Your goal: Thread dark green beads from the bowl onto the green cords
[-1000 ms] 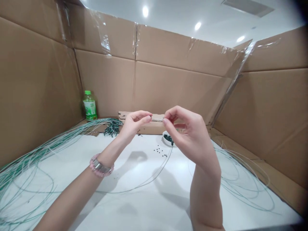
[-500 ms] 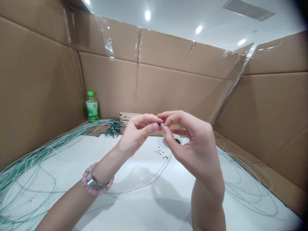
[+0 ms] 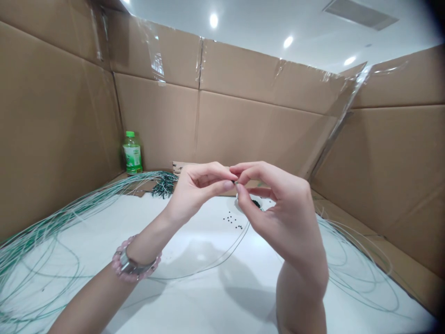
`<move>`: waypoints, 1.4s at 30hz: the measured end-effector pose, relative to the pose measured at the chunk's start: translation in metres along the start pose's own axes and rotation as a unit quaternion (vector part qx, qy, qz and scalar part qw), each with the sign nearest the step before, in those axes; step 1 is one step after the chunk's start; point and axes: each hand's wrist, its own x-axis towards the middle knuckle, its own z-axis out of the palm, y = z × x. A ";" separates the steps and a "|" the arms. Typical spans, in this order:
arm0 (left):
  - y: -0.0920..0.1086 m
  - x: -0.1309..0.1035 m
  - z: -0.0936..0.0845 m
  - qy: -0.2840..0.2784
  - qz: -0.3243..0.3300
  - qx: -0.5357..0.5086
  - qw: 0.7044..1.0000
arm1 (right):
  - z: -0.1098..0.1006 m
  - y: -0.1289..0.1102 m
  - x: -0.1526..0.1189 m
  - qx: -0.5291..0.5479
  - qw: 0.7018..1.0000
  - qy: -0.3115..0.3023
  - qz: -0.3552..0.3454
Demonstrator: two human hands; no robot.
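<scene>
Fingertip to fingertip, my two hands meet above the white tabletop. My left hand (image 3: 193,190) is closed in a pinch on a small black piece (image 3: 233,182), mostly covered by the fingers. The thumb and index finger of my right hand (image 3: 281,204) pinch the end of a thin wire (image 3: 229,254); a greenish bit shows between the fingertips. From behind the right hand, thin wire strands curve down and left across the table. Whether the black piece is on the wire end I cannot tell. A white bowl (image 3: 238,201) holding black pieces (image 3: 256,203) is partly hidden behind the right hand.
Several tiny black pieces (image 3: 230,218) lie loose before the bowl. Long green and white wires (image 3: 69,222) spread along the left, their dark ends (image 3: 163,185) bunched at the back. More wires (image 3: 368,283) loop at right. A green bottle (image 3: 132,153) stands by cardboard walls (image 3: 260,120).
My left hand has shifted slightly, and its fingertips now sit closer against the right ones. Less of the black piece shows. The right hand has barely moved.
</scene>
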 end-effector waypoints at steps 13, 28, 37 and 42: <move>0.014 0.001 -0.006 -0.008 -0.010 0.075 0.997 | 0.000 0.003 -0.002 -0.041 0.999 -0.005 0.002; 0.015 0.002 -0.006 0.033 0.020 0.132 0.991 | 0.008 0.010 0.003 0.041 0.997 0.054 -0.022; 0.018 0.001 -0.003 0.071 0.065 0.164 0.982 | 0.008 0.008 0.003 0.018 0.997 0.068 -0.028; 0.018 -0.002 -0.003 0.055 0.071 0.185 0.979 | 0.007 0.007 0.002 -0.013 0.997 0.066 -0.040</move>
